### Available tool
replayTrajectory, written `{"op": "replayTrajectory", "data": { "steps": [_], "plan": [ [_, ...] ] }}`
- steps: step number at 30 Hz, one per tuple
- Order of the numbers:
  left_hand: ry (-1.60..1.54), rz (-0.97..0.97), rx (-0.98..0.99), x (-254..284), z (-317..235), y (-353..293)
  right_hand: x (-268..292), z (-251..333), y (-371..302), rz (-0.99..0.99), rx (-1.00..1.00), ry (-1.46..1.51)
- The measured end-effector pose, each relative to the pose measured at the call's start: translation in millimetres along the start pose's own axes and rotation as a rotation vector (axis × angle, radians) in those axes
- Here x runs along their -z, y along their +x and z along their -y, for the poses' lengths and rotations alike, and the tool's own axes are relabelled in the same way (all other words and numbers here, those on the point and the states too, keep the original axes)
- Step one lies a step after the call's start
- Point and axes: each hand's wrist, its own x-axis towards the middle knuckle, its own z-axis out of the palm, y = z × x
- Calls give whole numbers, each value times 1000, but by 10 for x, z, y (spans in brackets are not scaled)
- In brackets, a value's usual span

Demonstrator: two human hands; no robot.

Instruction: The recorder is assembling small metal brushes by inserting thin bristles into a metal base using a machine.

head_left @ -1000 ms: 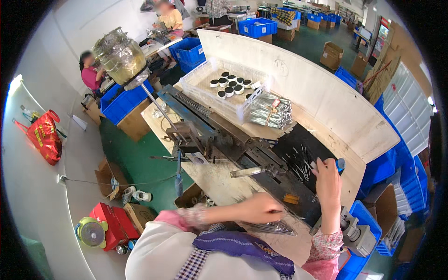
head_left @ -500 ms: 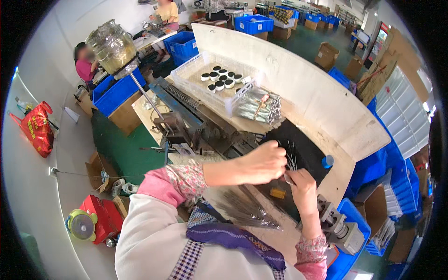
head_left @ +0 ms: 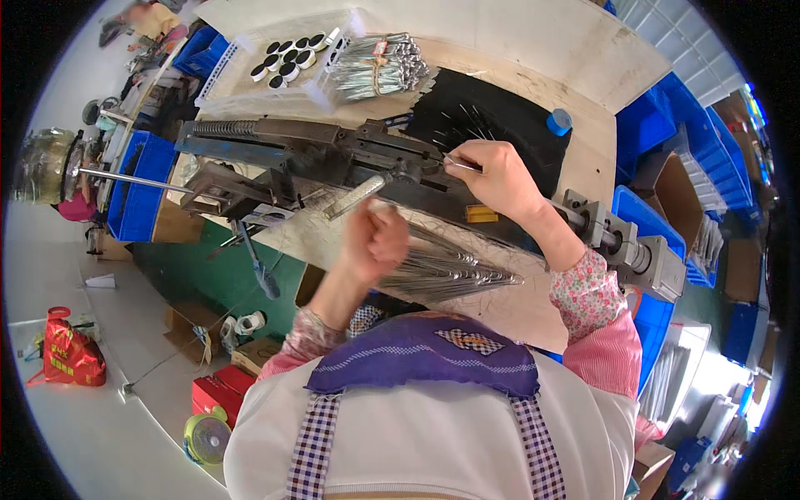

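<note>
My right hand (head_left: pixel 502 177) pinches a thin metal rod (head_left: pixel 463 164) at the dark metal bench machine (head_left: pixel 358 158), with one end of the rod close to its jaw area. My left hand (head_left: pixel 379 240), somewhat blurred, is curled into a loose fist just below the silvery-wrapped lever handle (head_left: pixel 358 197); I see nothing in it. A spread bundle of thin metal wires (head_left: pixel 454 271) lies on the worktop in front of me. Beyond my right hand, a few loose wires (head_left: pixel 477 123) rest on a black mat (head_left: pixel 517 108).
A clear plastic crate (head_left: pixel 250 98) holds black-topped white rolls, beside tied bundles of metal rods (head_left: pixel 379 71). A blue cap-like piece (head_left: pixel 559 122) and a small yellow block (head_left: pixel 481 214) lie to the right. Metal machine parts (head_left: pixel 621 242) stick out rightward near blue bins (head_left: pixel 654 217).
My hands were together over the mat by the wires. Now the left has pulled back toward the lever handle, and the right has brought a rod to the machine. The view has turned and shifted.
</note>
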Motion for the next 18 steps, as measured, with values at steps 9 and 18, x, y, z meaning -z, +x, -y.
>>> {"op": "replayTrajectory", "data": {
  "steps": [9,18],
  "plan": [
    [1777,-269,-869,63,499,395,14,-20,-95,13,73,-107],
    [944,-747,-813,630,-626,-720,-173,151,-743,47,54,-347]
  ]
}}
